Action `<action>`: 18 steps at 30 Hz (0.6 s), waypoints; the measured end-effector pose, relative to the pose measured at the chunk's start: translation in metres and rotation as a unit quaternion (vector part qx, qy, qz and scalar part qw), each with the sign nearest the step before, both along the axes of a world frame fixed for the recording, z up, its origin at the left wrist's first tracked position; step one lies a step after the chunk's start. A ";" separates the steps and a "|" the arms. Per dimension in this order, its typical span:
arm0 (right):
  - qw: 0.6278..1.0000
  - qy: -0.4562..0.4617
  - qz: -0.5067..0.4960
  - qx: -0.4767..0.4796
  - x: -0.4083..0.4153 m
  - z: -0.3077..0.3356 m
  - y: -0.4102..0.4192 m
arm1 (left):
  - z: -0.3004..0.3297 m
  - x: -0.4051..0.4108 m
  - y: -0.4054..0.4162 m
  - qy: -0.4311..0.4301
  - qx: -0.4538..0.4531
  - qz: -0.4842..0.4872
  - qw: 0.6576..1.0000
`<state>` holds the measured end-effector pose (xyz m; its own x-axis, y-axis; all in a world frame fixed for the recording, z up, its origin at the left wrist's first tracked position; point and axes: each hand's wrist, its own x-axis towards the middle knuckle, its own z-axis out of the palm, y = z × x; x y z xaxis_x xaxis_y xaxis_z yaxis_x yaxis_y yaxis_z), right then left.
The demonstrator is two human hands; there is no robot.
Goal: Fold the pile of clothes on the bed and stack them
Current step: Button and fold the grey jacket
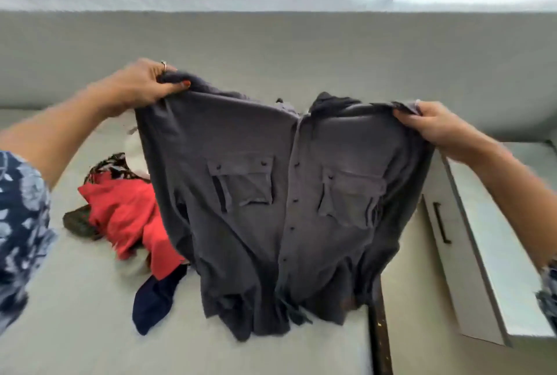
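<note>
A: How is the grey shirt (283,209) held, and where is it?

B: It is held up spread out above the bed (75,314), its front turned to the camera, with its hem bunched on the sheet. One shoulder is gripped by the left hand (144,85), the fingers curled over the cloth and the thumb pressed beneath. The other shoulder is pinched by the right hand (437,127), thumb on top and fingers tucked behind the fabric.

A: What is seen on the shirt itself?

B: Two buttoned chest pockets and a row of dark buttons down the middle are shown. No brand, label or writing can be read anywhere on it.

A: And the remaining clothes?

B: A red garment (126,218) is seen to the left of the shirt, partly hidden behind it. A patterned dark cloth (111,166) lies beyond the red one, and a navy piece (153,302) lies at the shirt's lower left. To the right of the shirt, a white drawer unit (470,254) with a dark handle is placed beside the bed
</note>
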<state>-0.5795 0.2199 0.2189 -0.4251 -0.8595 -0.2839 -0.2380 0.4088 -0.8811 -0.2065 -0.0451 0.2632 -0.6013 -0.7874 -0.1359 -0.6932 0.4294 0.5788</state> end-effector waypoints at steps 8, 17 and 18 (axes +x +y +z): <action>0.960 0.271 0.068 -0.024 -0.024 0.154 0.035 | 0.148 0.007 0.045 -0.066 -0.133 -0.098 0.984; 0.874 0.417 0.248 0.034 0.004 0.185 0.054 | 0.160 0.026 0.083 -0.459 -0.239 -0.304 0.800; 0.833 0.457 0.302 0.074 0.011 0.184 0.054 | 0.160 0.027 0.085 -0.433 -0.226 -0.285 0.825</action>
<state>-0.5683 0.2744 0.4030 -0.0248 -0.9792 -0.2014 -0.9837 0.0598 -0.1696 -0.1793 0.0402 0.4230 -0.7222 -0.4988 -0.4792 -0.3736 0.8644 -0.3365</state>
